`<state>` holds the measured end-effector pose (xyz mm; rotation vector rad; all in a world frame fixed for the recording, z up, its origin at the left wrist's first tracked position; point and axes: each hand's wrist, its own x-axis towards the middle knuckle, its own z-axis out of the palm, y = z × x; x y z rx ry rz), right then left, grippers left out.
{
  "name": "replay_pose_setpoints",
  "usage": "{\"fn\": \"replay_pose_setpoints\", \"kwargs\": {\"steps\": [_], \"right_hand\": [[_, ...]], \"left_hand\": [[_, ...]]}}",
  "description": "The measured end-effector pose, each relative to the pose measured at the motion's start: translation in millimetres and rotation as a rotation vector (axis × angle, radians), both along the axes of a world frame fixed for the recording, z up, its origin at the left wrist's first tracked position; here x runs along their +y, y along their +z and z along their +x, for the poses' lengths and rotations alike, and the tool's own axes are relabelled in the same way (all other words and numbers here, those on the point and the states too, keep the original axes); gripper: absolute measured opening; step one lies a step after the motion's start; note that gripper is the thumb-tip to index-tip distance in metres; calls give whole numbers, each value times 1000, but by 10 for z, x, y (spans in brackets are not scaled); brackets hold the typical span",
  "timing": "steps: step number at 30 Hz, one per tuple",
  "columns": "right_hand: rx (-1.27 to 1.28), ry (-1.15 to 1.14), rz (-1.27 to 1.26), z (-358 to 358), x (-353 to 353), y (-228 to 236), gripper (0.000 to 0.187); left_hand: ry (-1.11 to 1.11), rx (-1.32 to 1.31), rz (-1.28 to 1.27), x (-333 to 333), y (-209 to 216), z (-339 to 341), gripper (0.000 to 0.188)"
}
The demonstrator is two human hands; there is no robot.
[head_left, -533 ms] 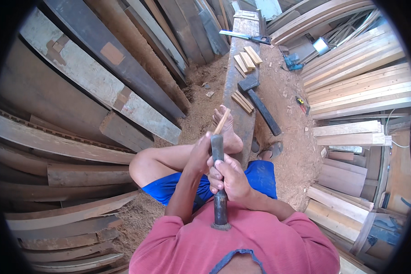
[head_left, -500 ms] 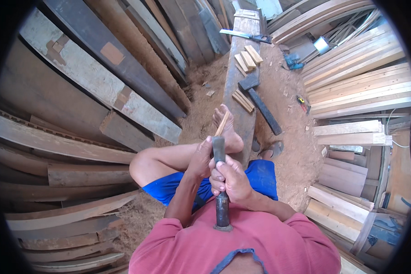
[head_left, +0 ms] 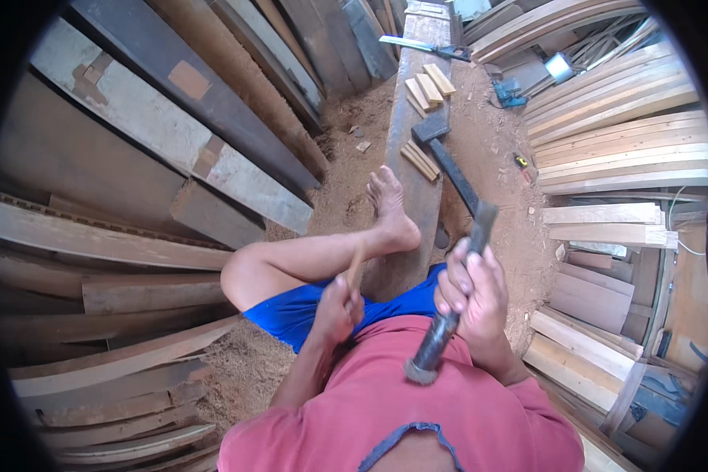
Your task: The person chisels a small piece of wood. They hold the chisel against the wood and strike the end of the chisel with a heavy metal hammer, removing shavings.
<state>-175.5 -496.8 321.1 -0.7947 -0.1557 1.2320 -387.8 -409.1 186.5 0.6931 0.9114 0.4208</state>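
Note:
My left hand [head_left: 337,309] is closed around a thin wooden stick [head_left: 357,263], which points up and away in front of my blue shorts. In my right hand [head_left: 473,293] is a chisel [head_left: 436,346], gripped near the middle; its broad grey blade [head_left: 486,220] points away and slightly right, and the dark handle's worn end lies close to my shirt. The two hands are apart. My bare foot [head_left: 393,212] rests on a long wooden plank bench [head_left: 401,271]. On the bench lies a mallet with a dark square head [head_left: 433,127], its handle sticking out over the right edge.
Small wooden sticks [head_left: 420,160] and short blocks [head_left: 430,86] lie along the bench, with a handsaw [head_left: 417,44] farther off. A blue power tool [head_left: 510,92] and a yellow-red tape measure [head_left: 522,167] sit on the sawdust floor. Stacked boards [head_left: 621,153] line the right, leaning planks [head_left: 173,134] the left.
My hands have separated: the right has swung the chisel away to the right and tilted it. The left has drawn the stick back toward my lap, off the blade.

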Motion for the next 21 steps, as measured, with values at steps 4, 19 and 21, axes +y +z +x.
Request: {"fn": "replay_pose_setpoints", "kwargs": {"steps": [4,19,21], "right_hand": [[173,147,-82,-255,492,-375,16],[17,179,79,-84,-4,2,15],[37,141,-8,-84,80,-155,16]], "left_hand": [[128,-364,-72,498,28,629,45],[-258,-24,255,-40,15,-77,41],[40,-177,-66,-36,103,-29,42]]}}
